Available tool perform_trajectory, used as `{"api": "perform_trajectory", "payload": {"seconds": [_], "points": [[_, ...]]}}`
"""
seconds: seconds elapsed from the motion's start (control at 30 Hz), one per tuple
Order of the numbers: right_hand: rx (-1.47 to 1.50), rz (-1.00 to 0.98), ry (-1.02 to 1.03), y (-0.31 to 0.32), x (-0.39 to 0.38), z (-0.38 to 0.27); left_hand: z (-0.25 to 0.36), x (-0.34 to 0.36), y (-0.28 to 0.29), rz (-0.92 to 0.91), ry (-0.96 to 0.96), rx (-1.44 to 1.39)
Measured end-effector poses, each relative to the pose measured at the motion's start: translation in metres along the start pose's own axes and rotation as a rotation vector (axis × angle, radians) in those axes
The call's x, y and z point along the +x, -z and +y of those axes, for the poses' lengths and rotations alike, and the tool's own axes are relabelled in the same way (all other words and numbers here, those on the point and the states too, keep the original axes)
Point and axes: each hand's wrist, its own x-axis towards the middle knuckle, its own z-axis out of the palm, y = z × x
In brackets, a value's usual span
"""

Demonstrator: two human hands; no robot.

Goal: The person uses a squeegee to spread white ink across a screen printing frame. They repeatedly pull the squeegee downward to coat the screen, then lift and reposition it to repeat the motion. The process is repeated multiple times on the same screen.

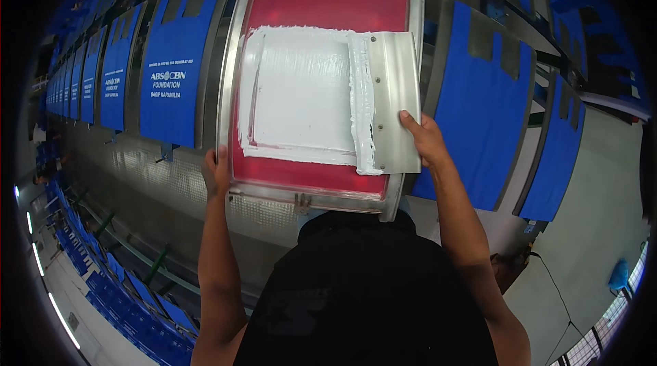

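Note:
A silk-screen frame (230, 71) with metal sides and red mesh (328, 2) lies in front of me. White ink (301, 92) covers a large rectangle of the mesh, with a thick ridge along its right side. Against that ridge stands a wide metal squeegee (397, 85), near the frame's right side. My right hand (426, 139) grips the squeegee by its outer edge, thumb on top. At the frame's lower left side, my left hand (217, 171) is closed around the metal edge. What lies under the screen is hidden.
To the left, a long row of boards carries blue printed fabric pieces (171, 58). More blue fabric pieces (479, 106) lie on boards at the right. Further racks of blue pieces (123, 318) stand at the lower left. A cable (558, 291) runs over the floor at lower right.

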Motion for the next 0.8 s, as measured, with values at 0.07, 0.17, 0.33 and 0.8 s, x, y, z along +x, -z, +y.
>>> {"api": "perform_trajectory", "payload": {"seconds": [0.07, 0.17, 0.33, 0.8], "points": [[0.012, 0.024, 0.015, 0.015, -0.012, -0.008, 0.002, -0.018, -0.004, 0.048, -0.091, -0.004], [0.048, 0.155, 0.035, 0.055, -0.057, -0.001, 0.039, -0.060, -0.026, -0.026, -0.085, 0.039], [0.106, 0.400, 0.178, 0.129, -0.133, 0.013, 0.085, -0.109, -0.099, -0.158, -0.129, -0.116], [0.083, 0.500, 0.147, 0.298, -0.133, 0.016, 0.146, -0.188, -0.235, -0.219, -0.117, -0.087]]}}
